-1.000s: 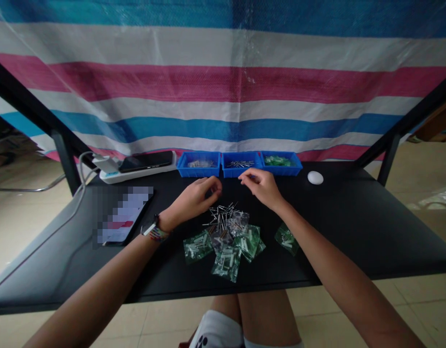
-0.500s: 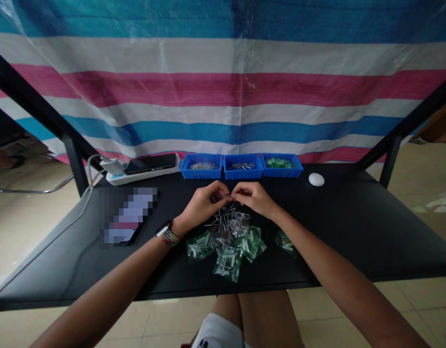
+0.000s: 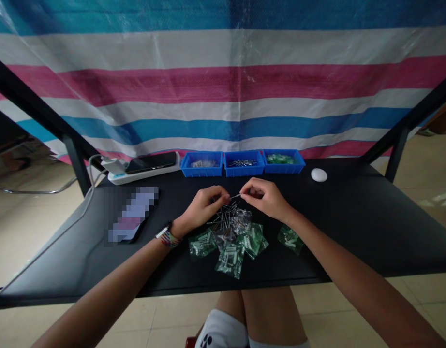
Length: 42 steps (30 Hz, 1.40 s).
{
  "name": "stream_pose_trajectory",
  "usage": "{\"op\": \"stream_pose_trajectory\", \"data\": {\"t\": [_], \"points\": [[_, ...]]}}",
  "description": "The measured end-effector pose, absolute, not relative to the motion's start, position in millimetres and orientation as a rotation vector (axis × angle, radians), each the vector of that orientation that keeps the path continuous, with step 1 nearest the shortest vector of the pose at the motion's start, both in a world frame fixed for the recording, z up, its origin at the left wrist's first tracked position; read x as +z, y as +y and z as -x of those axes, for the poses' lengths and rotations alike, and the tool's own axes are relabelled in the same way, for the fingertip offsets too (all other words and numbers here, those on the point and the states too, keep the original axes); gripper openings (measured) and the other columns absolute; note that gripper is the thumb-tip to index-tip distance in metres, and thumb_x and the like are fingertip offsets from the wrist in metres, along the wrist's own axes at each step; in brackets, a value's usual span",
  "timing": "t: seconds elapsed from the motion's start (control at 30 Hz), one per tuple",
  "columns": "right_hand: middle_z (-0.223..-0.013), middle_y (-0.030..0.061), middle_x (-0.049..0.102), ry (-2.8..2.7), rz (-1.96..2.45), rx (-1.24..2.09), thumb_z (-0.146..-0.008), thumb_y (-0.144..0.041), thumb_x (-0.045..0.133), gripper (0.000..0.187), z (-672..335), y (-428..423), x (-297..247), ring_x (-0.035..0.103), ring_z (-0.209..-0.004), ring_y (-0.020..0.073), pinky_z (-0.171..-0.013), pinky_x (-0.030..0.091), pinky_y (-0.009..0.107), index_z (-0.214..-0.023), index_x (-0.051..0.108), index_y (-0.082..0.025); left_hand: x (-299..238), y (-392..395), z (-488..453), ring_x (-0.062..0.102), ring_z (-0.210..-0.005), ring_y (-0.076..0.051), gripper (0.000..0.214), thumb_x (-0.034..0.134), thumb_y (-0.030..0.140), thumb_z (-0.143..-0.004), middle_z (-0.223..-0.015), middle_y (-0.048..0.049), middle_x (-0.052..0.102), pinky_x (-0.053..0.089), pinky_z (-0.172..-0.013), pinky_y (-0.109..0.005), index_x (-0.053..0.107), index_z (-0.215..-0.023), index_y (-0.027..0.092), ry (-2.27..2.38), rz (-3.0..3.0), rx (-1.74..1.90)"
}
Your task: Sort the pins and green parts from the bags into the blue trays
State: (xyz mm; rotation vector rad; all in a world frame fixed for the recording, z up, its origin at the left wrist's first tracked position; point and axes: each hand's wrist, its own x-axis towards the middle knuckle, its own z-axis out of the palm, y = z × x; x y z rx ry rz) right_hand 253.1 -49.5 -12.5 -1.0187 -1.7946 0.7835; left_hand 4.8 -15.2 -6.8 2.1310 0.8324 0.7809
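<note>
Between my two hands runs a thin metal pin, pinched at one end by my left hand and at the other by my right hand. Both hands are closed at the fingertips. Just below them lies a loose pile of thin metal pins. Clear plastic bags rest against the pile. Nearer to me are several green-tinted bags with pale sticks inside. One more green bag lies apart, beside my right forearm.
Three blue bins stand at the back: the left bin with pale pieces, the middle bin with metal pins, the right bin with green bags. A white rounded object, a power strip with a dark phone, and a blurred-out phone also lie there.
My hands have moved apart, the right one shifting rightward, so the pin now shows between them. The view has shifted slightly, uncovering more of the green bag by my right forearm.
</note>
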Motion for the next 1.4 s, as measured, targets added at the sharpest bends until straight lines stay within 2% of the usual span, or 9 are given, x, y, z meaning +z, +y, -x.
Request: {"op": "stream_pose_trajectory", "data": {"t": [0.27, 0.4, 0.47, 0.67, 0.8, 0.9, 1.13, 1.27, 1.4], "points": [[-0.089, 0.0019, 0.069, -1.812, 1.002, 0.631, -0.094, -0.023, 0.071, 0.002, -245.6, -61.7, -11.9, 0.058, -0.066, 0.0136, -0.060, 0.046, 0.028, -0.094, 0.073, -0.023, -11.1, -27.9, -8.4, 0.063, -0.078, -0.018, 0.023, 0.063, 0.036, -0.102, -0.084, -0.0045, 0.071, 0.048, -0.072, -0.029, 0.072, -0.088, 0.019, 0.863, -2.215, 0.891], [-0.091, 0.0018, 0.072, -1.714, 1.072, 0.791, -0.091, -0.028, 0.075, 0.015, -243.4, -61.5, -12.1, 0.061, -0.065, 0.0138, -0.058, 0.046, 0.027, -0.105, 0.072, -0.023, -11.8, -29.9, -10.1, 0.062, -0.074, -0.016, 0.019, 0.069, 0.035, -0.099, -0.083, -0.0038, 0.071, 0.045, -0.066, -0.028, 0.071, -0.089, 0.019, 0.919, -2.176, 0.997], [-0.086, 0.0018, 0.072, -1.675, 1.098, 0.867, -0.094, -0.035, 0.072, 0.014, -243.7, -61.4, -12.0, 0.062, -0.064, 0.0144, -0.058, 0.046, 0.027, -0.100, 0.072, -0.022, -11.7, -31.0, -9.7, 0.062, -0.074, -0.016, 0.019, 0.070, 0.036, -0.099, -0.083, -0.0042, 0.071, 0.046, -0.066, -0.028, 0.072, -0.089, 0.019, 0.925, -2.165, 1.040], [-0.078, 0.0016, 0.071, -1.604, 1.086, 1.020, -0.099, -0.046, 0.065, 0.029, -244.1, -62.4, -10.5, 0.059, -0.061, 0.0147, -0.056, 0.042, 0.027, -0.085, 0.070, -0.021, -14.5, -32.8, -8.9, 0.064, -0.076, -0.016, 0.016, 0.075, 0.034, -0.097, -0.086, -0.0044, 0.071, 0.049, -0.067, -0.028, 0.073, -0.089, 0.020, 0.866, -2.201, 1.125], [-0.077, 0.0015, 0.070, -1.652, 1.068, 1.004, -0.098, -0.039, 0.067, 0.026, -242.7, -62.0, -11.2, 0.059, -0.063, 0.0148, -0.059, 0.043, 0.028, -0.080, 0.069, -0.020, -15.2, -33.2, -9.5, 0.063, -0.074, -0.016, 0.015, 0.076, 0.034, -0.096, -0.085, -0.0044, 0.071, 0.049, -0.066, -0.028, 0.073, -0.090, 0.020, 0.854, -2.207, 1.153], [-0.077, 0.0011, 0.069, -1.640, 1.036, 1.017, -0.095, -0.038, 0.071, 0.020, -241.8, -61.3, -12.6, 0.060, -0.064, 0.0151, -0.058, 0.044, 0.028, -0.085, 0.071, -0.021, -10.9, -33.5, -7.7, 0.062, -0.072, -0.015, 0.018, 0.076, 0.035, -0.095, -0.084, -0.0040, 0.070, 0.048, -0.064, -0.027, 0.072, -0.090, 0.019, 0.861, -2.182, 1.106], [-0.076, -0.0002, 0.068, -1.575, 0.994, 1.013, -0.093, -0.037, 0.077, 0.016, -238.0, -65.0, -11.5, 0.062, -0.061, 0.0148, -0.058, 0.046, 0.029, -0.093, 0.070, -0.022, -4.1, -29.8, -1.9, 0.062, -0.075, -0.017, 0.039, 0.063, 0.051, -0.103, -0.081, -0.0042, 0.070, 0.045, -0.067, -0.027, 0.070, -0.087, 0.016, 0.844, -1.975, 0.909], [-0.075, -0.0007, 0.067, -1.565, 0.988, 0.956, -0.094, -0.034, 0.076, 0.014, -235.6, -66.2, -11.8, 0.062, -0.060, 0.0138, -0.057, 0.046, 0.028, -0.093, 0.070, -0.021, -5.9, -28.9, -3.1, 0.063, -0.075, -0.017, 0.043, 0.065, 0.055, -0.101, -0.079, -0.0045, 0.070, 0.047, -0.069, -0.027, 0.069, -0.082, 0.016, 0.816, -1.898, 0.912], [-0.080, -0.0002, 0.068, -1.546, 0.974, 0.955, -0.093, -0.031, 0.076, 0.012, -234.4, -65.5, -14.8, 0.062, -0.060, 0.0119, -0.056, 0.045, 0.026, -0.096, 0.071, -0.020, -6.2, -29.5, -3.5, 0.059, -0.068, -0.014, 0.037, 0.071, 0.049, -0.098, -0.076, -0.0025, 0.067, 0.042, -0.063, -0.025, 0.069, -0.082, 0.016, 0.834, -1.904, 0.948]]}}
